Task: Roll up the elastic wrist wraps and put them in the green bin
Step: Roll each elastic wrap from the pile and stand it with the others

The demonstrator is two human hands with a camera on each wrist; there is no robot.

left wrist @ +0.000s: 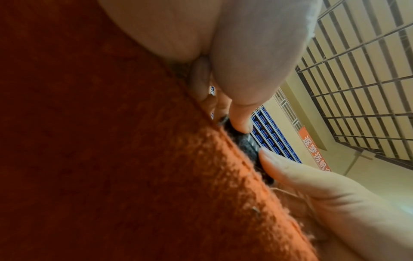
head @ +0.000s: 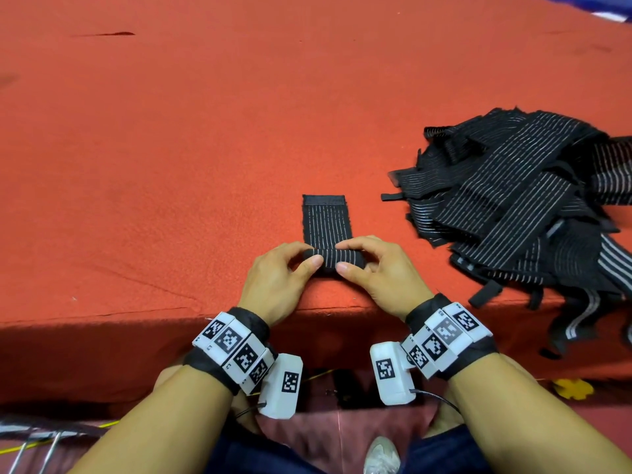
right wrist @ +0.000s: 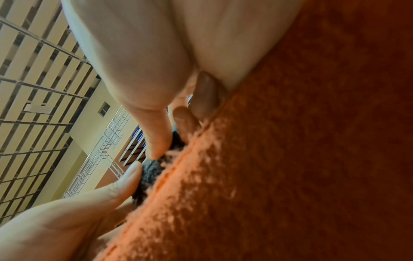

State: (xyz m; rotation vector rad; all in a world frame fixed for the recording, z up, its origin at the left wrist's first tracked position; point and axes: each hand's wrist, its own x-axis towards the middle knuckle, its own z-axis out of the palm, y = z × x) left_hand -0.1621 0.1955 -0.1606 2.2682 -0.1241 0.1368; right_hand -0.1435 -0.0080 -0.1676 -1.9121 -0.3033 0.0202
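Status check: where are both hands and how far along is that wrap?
Left hand and right hand both pinching the wrist wrap, partly rolled, tail flat on red felt. Unrolled pile to the right. Green bin not in view.

We see 1 black wrist wrap (head: pixel 326 224) with thin pale lengthwise stripes, lying flat on the red felt table (head: pixel 171 165); its near end is wound into a tight roll close to the table's front edge; its far end carries a plain black patch; a loose pile of wraps (head: pixel 519 203) of the same kind sprawls at the table's right, some strips hanging over the front edge.
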